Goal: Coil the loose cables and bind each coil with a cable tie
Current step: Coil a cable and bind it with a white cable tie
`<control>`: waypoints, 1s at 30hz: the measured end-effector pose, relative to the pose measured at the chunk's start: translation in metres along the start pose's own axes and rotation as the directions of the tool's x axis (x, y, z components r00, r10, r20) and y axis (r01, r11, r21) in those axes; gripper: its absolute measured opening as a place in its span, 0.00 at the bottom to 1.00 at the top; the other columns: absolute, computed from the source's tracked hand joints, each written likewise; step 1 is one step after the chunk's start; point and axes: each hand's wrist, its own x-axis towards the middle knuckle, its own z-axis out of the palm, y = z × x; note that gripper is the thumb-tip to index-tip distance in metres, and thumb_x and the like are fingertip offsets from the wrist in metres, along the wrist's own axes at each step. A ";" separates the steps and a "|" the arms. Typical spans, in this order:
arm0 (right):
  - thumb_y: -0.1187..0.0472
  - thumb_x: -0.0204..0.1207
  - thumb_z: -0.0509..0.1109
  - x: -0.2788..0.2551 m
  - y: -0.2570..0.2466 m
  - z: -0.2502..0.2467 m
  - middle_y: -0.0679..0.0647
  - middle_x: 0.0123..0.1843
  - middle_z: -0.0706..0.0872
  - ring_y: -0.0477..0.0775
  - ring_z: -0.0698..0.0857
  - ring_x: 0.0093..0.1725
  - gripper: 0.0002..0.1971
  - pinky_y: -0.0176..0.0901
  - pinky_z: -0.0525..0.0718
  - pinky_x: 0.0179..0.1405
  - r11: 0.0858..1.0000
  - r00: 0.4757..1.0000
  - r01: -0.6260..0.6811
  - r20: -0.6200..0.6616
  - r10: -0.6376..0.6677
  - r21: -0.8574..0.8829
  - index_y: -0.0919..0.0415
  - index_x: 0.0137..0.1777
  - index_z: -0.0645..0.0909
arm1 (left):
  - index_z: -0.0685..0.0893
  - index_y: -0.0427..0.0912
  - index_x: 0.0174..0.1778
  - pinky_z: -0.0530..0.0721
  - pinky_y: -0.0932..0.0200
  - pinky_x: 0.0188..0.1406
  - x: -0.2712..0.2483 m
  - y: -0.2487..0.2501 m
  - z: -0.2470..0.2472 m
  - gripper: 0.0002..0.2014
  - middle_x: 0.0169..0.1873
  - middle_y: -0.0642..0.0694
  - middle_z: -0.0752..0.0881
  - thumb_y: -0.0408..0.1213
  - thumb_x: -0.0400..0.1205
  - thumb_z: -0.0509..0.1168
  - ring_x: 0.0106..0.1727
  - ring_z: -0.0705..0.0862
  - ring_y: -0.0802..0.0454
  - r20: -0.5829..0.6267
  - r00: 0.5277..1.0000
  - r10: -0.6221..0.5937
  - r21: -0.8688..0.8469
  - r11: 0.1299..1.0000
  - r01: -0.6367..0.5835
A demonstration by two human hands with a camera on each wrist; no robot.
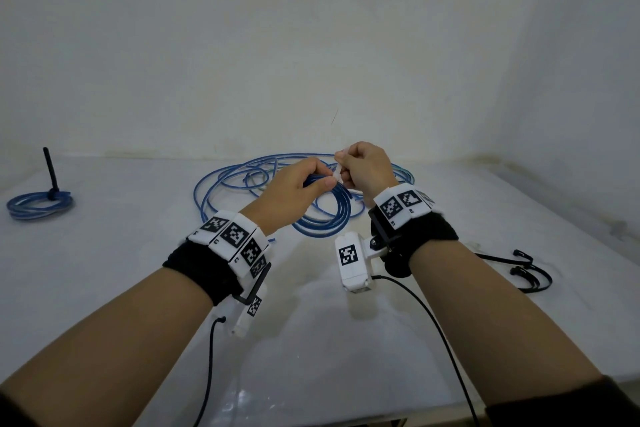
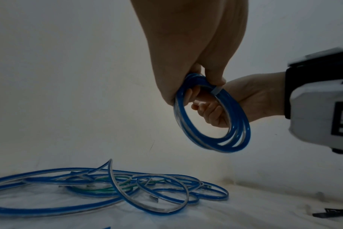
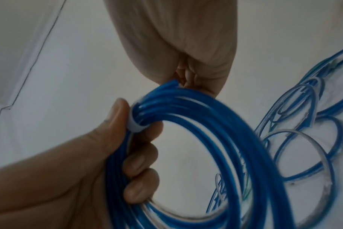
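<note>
My left hand (image 1: 320,183) holds up a small coil of blue cable (image 1: 334,218) above the table, fingers curled through it. A white cable tie (image 1: 337,173) is wrapped round the coil's top. My right hand (image 1: 343,163) pinches that tie's free end just above the left thumb. In the left wrist view the white cable tie (image 2: 217,90) crosses the coil of blue cable (image 2: 213,125) beside the left hand's fingertips (image 2: 213,77). In the right wrist view the white cable tie (image 3: 134,125) sits tight against the left thumb. Loose blue cables (image 1: 239,177) lie tangled on the table behind the hands.
A bound blue coil (image 1: 38,206) with an upright black tie (image 1: 50,170) lies at the table's far left. Several black cable ties (image 1: 526,270) lie to the right of my right wrist. A white wall runs close behind the table (image 1: 138,253).
</note>
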 end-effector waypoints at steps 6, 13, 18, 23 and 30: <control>0.61 0.79 0.68 -0.006 -0.006 -0.004 0.58 0.30 0.82 0.50 0.81 0.26 0.10 0.38 0.80 0.26 0.960 0.966 -0.214 0.184 0.180 0.182 0.70 0.44 0.83 | 0.81 0.39 0.53 0.74 0.80 0.39 0.006 -0.002 0.002 0.06 0.40 0.56 0.82 0.35 0.83 0.63 0.39 0.80 0.70 -0.074 0.996 -0.051 -0.079 0.996 0.045; 0.67 0.80 0.65 -0.005 -0.006 0.000 0.57 0.29 0.80 0.52 0.78 0.29 0.11 0.42 0.79 0.31 0.928 0.946 -0.296 0.206 0.251 0.226 0.67 0.35 0.80 | 0.82 0.41 0.53 0.75 0.80 0.41 0.004 -0.009 0.004 0.06 0.44 0.53 0.84 0.36 0.83 0.63 0.44 0.81 0.65 -0.089 0.996 0.010 -0.013 1.000 -0.012; 0.70 0.77 0.66 -0.002 -0.009 0.004 0.58 0.27 0.77 0.53 0.75 0.28 0.11 0.48 0.77 0.39 0.940 0.946 -0.308 0.147 0.288 0.146 0.67 0.32 0.79 | 0.81 0.39 0.54 0.72 0.79 0.39 0.002 -0.008 -0.001 0.06 0.43 0.54 0.83 0.35 0.84 0.62 0.41 0.79 0.67 -0.031 0.993 0.114 0.118 0.987 -0.110; 0.71 0.78 0.65 0.000 -0.015 0.005 0.61 0.31 0.79 0.57 0.77 0.33 0.10 0.50 0.78 0.44 0.933 0.942 -0.324 0.149 0.302 0.156 0.70 0.35 0.80 | 0.81 0.39 0.53 0.71 0.73 0.35 0.004 -0.007 -0.003 0.07 0.42 0.46 0.85 0.35 0.84 0.61 0.38 0.78 0.55 -0.020 0.982 0.186 0.196 0.964 -0.178; 0.70 0.77 0.65 -0.001 -0.016 0.006 0.59 0.28 0.75 0.53 0.71 0.28 0.11 0.46 0.74 0.36 0.945 0.950 -0.294 0.148 0.274 0.140 0.68 0.32 0.78 | 0.80 0.39 0.52 0.71 0.77 0.37 0.006 -0.009 -0.007 0.05 0.37 0.58 0.80 0.32 0.84 0.60 0.36 0.77 0.73 0.014 0.980 0.198 0.191 0.962 -0.197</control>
